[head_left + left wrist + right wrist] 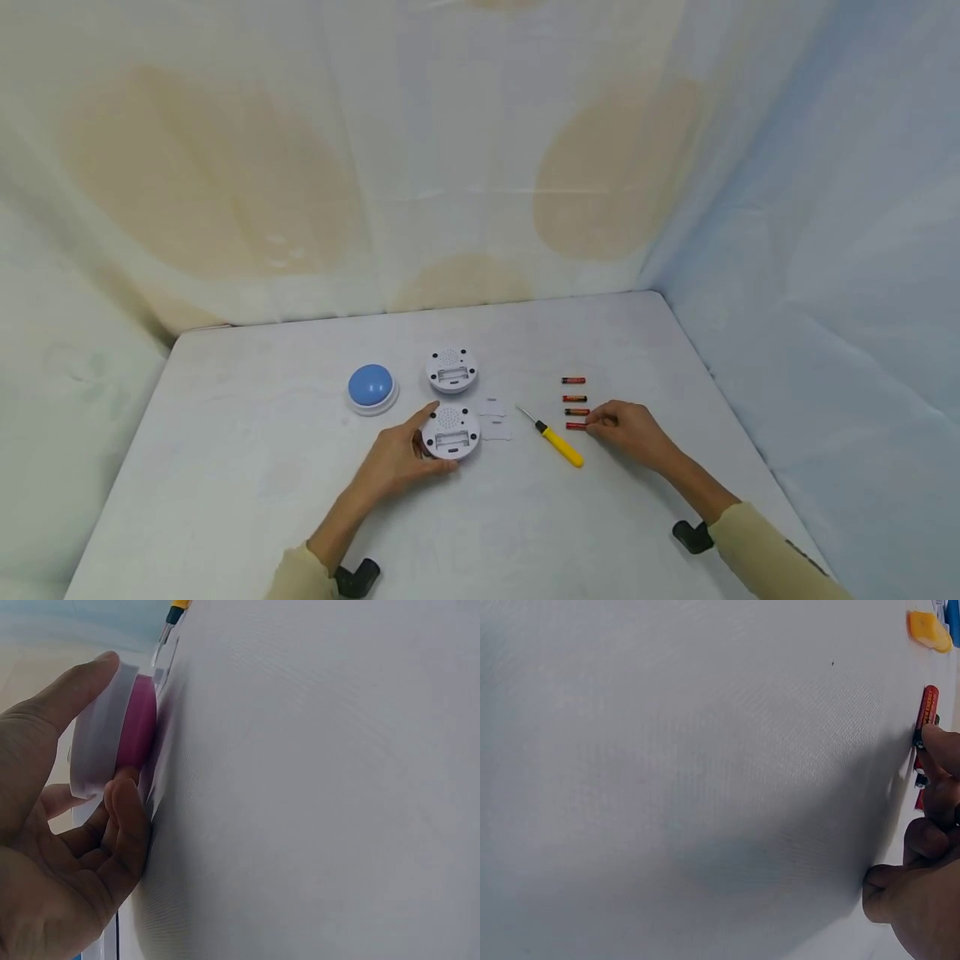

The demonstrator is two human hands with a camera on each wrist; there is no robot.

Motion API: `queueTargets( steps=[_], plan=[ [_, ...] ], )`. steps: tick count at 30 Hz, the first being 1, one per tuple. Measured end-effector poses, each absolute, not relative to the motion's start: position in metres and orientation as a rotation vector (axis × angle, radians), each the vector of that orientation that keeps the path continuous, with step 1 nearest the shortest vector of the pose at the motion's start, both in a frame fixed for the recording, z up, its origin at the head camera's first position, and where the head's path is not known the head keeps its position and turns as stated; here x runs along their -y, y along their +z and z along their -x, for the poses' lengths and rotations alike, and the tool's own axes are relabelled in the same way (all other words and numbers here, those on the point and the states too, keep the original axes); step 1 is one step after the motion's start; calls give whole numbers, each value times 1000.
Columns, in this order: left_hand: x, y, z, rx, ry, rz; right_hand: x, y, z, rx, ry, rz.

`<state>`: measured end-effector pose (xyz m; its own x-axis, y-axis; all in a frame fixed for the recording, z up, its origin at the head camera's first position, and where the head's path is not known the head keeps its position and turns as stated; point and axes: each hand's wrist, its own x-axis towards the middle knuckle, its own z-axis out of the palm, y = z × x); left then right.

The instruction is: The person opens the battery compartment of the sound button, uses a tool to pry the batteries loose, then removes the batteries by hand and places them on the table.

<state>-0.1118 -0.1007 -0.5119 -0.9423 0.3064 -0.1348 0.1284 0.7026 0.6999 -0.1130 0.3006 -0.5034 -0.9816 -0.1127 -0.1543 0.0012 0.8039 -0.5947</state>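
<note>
Step in hand, as judged: taking up one battery while a unit is steadied; to do it well, pinch the nearest battery (576,426) firmly by its casing, raise it without nudging the three other batteries (575,398), and note which end is which; the pink-domed unit (451,432) should be kept level, dome down, its battery compartment (452,439) facing up and clear of fingers;

Right hand (628,429): thumb and finger closed in a pinch on the right end of the nearest battery, which is at the near end of its row, toward the right edge of the surface (262,400); whether it is lifted cannot be told;

Left hand (393,457): spread wide and grasping the white housing, thumb at the near rim, fingers at the far left; this unit is about midway between the left and right edges; whether its dome touches the surface cannot be told;

Screwdriver (562,446): between unit and batteries, tip toward the far edge
</note>
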Motion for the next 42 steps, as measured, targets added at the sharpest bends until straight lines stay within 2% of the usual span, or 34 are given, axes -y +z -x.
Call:
queueTargets(
  steps=[33, 42],
  plan=[
    [101, -511, 112, -2665, 1125, -306, -301, -502, 114, -2874, -937, 45],
    [126, -499, 109, -2753, 1109, -182, -281, -475, 129, -2953, -1047, 272]
  ],
)
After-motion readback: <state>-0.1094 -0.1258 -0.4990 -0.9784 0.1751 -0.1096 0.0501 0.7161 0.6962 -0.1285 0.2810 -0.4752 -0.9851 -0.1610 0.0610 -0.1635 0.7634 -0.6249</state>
